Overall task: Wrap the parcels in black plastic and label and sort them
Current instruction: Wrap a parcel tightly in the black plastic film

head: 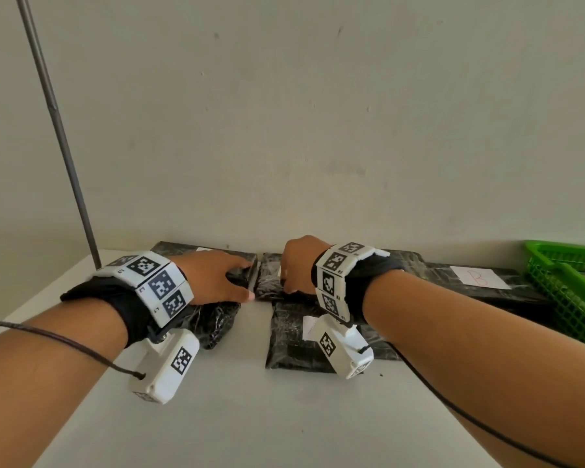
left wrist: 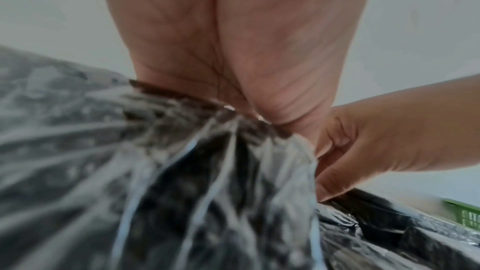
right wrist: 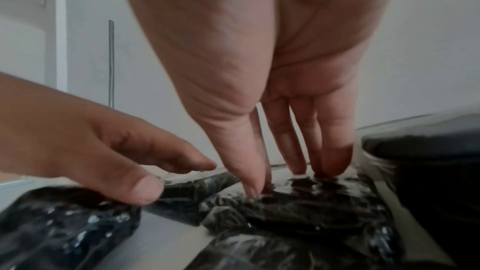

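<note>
My right hand (head: 298,265) presses straightened fingers (right wrist: 335,159) onto the small crinkled black plastic-wrapped parcel (head: 269,276) at twelve o'clock on the white table (head: 250,400), nearer than my left hand (head: 217,276), spread loosely at its nine o'clock end.

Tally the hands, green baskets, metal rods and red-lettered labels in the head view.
Hands: 2 (left hand, right hand)
Green basket: 1
Metal rod: 1
Red-lettered label: 1
Total: 5
</note>
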{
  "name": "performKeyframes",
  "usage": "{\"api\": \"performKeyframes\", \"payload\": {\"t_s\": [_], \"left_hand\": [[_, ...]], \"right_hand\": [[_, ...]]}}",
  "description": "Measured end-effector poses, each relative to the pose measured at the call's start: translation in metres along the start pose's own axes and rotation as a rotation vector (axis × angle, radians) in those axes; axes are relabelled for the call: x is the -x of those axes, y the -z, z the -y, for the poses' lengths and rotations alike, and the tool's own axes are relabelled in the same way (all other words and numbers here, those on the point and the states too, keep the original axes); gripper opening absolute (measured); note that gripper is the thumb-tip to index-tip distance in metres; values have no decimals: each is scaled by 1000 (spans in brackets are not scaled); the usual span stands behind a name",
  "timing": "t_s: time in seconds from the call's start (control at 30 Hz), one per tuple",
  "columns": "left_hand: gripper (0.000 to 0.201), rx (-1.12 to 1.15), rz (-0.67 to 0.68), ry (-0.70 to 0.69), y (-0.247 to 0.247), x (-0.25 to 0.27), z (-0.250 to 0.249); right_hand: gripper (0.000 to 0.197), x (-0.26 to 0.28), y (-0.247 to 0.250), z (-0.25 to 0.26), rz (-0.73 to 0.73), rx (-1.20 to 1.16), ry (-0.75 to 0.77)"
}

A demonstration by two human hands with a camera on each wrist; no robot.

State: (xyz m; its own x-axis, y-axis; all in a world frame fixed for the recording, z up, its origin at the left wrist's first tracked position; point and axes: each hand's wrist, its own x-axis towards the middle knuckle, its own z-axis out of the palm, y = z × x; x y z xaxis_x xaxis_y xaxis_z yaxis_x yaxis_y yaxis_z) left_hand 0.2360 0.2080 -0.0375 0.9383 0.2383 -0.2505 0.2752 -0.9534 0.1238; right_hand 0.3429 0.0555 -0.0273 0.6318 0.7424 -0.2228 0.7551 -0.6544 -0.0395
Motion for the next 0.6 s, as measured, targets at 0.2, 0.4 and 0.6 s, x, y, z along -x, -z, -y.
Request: {"api": "performKeyframes", "payload": {"t_s": [0.2,0.4,0.6], "left_hand": [[110,12,100,16,7,35,10],[96,-250,162,100,1,61,11],[79,-228,19,120,-6,74,4]], "right_hand": [[34,4,2,6,-19,30,-59],[43,38,-4,27,-9,87,-19],[21,72,-33,39,-98,-43,-53]]}}
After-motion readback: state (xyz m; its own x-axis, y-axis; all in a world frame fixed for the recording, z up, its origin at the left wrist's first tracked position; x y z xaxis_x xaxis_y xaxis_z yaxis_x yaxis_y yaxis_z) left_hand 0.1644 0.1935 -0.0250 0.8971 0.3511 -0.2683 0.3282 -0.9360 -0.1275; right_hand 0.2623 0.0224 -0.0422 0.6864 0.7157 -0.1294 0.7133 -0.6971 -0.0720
